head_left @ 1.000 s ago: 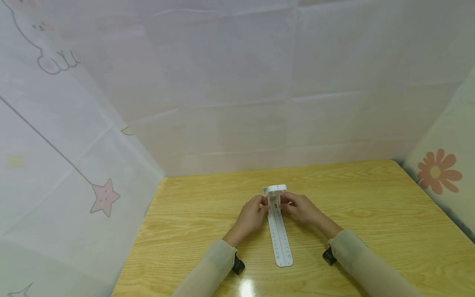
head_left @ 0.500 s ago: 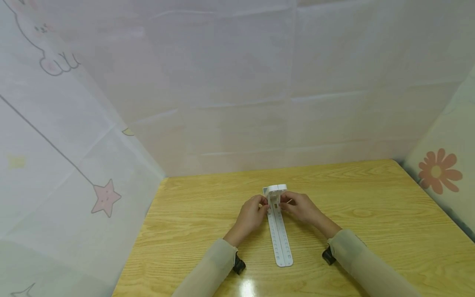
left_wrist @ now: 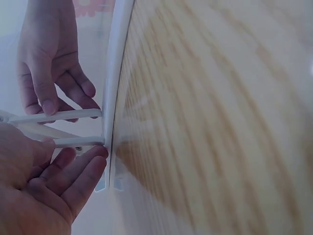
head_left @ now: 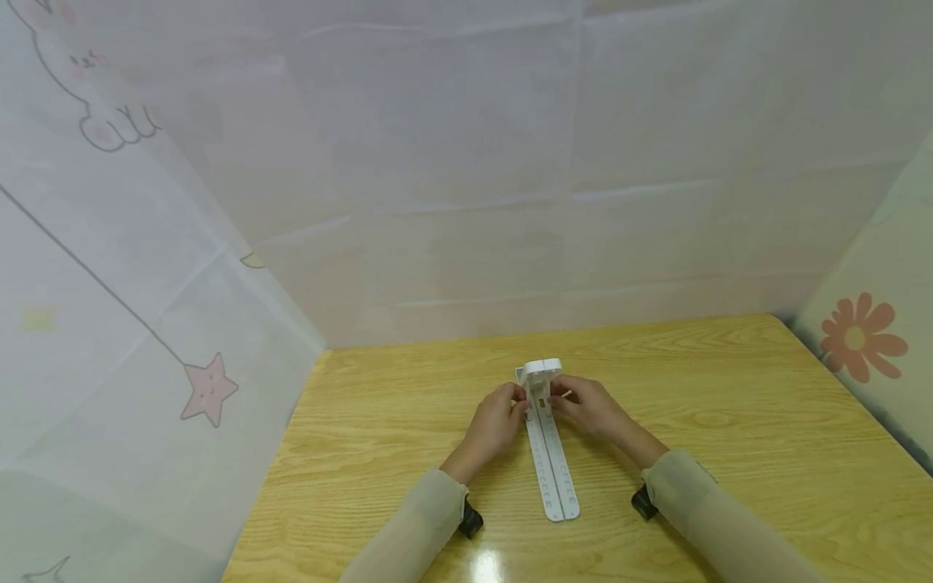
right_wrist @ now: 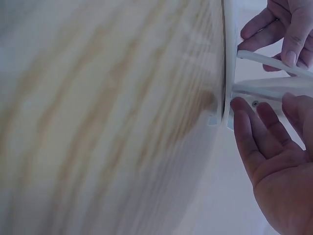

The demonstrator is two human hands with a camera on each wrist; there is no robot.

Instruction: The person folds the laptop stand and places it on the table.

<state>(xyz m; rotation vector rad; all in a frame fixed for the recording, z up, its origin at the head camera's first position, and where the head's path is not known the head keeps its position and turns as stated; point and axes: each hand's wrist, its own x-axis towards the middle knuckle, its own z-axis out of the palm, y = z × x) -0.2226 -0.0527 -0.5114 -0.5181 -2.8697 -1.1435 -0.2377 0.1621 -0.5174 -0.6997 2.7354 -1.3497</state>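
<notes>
A white folding stand (head_left: pixel 551 478) lies lengthwise on the table in the head view, its two slotted rails side by side with a thin gap between them. At its far end a white upright part (head_left: pixel 543 368) rises from the rails. From the left, my left hand (head_left: pixel 497 419) pinches one leg of the upright between thumb and fingers. Opposite it, my right hand (head_left: pixel 589 407) pinches the other leg. The left wrist view shows the two thin legs (left_wrist: pixel 78 114) meeting the rail, with fingertips right at the rail's edge.
The wood-grain table (head_left: pixel 379 421) runs back to a pale cloth backdrop (head_left: pixel 452 202). Printed cloth stands at both sides, with a pink star (head_left: pixel 209 389) on the left and a red flower (head_left: pixel 863 337) on the right. Black wrist cameras (head_left: pixel 470 518) sit under both sleeves.
The near ends of the stand's rails have shifted slightly right and a narrow gap between them shows more plainly. The top of the upright has risen slightly. Both hands keep their hold.
</notes>
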